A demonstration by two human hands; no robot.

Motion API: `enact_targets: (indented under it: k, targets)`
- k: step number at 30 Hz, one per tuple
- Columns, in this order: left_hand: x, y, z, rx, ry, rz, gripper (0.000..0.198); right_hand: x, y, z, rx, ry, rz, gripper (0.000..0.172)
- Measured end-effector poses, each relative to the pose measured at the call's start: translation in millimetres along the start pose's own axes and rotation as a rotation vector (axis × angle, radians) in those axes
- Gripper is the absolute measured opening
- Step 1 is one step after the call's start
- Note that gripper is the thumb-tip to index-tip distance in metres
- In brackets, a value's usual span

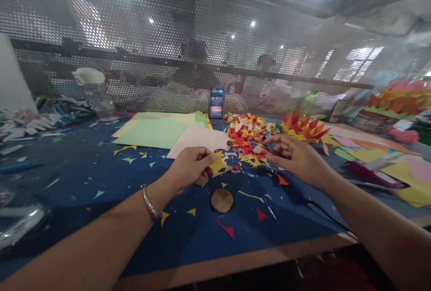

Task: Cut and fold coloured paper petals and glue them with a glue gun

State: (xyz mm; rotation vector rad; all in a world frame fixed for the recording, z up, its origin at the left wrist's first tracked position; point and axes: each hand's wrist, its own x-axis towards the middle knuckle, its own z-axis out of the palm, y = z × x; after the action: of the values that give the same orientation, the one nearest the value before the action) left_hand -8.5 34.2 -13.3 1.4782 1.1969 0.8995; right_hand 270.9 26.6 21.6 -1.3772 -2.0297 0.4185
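My left hand (193, 167) is closed, pinching a small yellow paper piece (218, 162) between thumb and fingers. A round tan piece (202, 178) shows just under its fingertips. To the right, my right hand (296, 156) has its fingers curled around a thin dark tool (269, 147), whose kind I cannot make out. That hand is beside a heap of red, yellow and cream paper cuttings (247, 129). A tan round disc (222, 200) lies flat on the blue table between my forearms. A blue tool with a black cord (294, 185) rests below my right hand.
Green and pale pink paper sheets (151, 131) lie behind my left hand. A phone (217, 102) stands against the perforated screen. On the right are a red-orange paper piece (305, 127), a magenta tool (375, 175) and coloured sheets (415, 183). Paper scraps (227, 230) dot the table.
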Motion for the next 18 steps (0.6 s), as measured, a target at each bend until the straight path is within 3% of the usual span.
enact_targets:
  k: [4,8,12,18]
  targets:
    - [1,-1,-4.2,0.153,0.055,0.107,0.021,-36,27,-14,-0.236,-0.017,0.118,0.041]
    - [3,-2,-6.5,0.231,0.059,0.183,0.018,-64,39,-14,-0.423,-0.021,0.218,0.049]
    - [1,0,-7.0,0.243,0.062,0.174,0.018,-69,42,-11,-0.489,-0.009,0.260,0.050]
    - [1,-1,-9.8,0.235,0.042,0.173,0.017,-66,44,-11,-0.358,-0.007,0.278,0.047]
